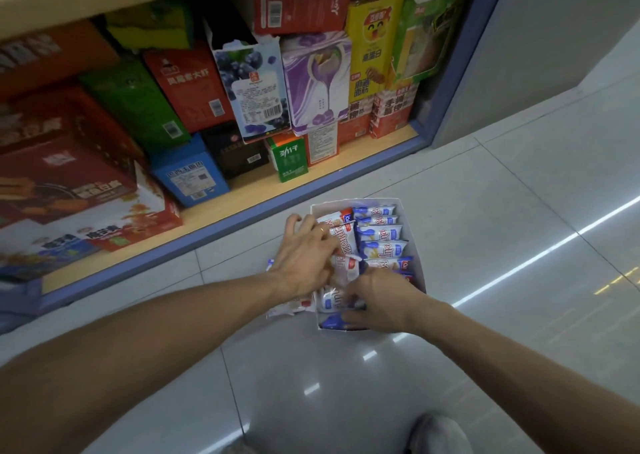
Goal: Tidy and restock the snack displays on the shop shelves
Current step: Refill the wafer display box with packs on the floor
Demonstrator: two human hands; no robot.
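Observation:
A white open display box point(414, 245) stands on the floor tiles in front of the bottom shelf. It holds several small snack packets: blue-and-white ones point(379, 233) in a row on its right side, red-and-white ones point(343, 242) on its left. My left hand point(306, 256) lies over the box's left side with spread fingers resting on the red-and-white packets. My right hand point(375, 303) is at the near end of the box, fingers curled round a blue-and-white packet point(329, 301). One packet point(289, 307) lies on the floor by the box's left wall.
The bottom shelf point(311, 176) is packed with snack cartons: a blueberry box point(254, 86), a purple box point(317, 82), a small green box point(290, 157), red and green cartons to the left. A blue shelf post point(460, 55) stands at right. My shoe point(440, 433) shows at the bottom.

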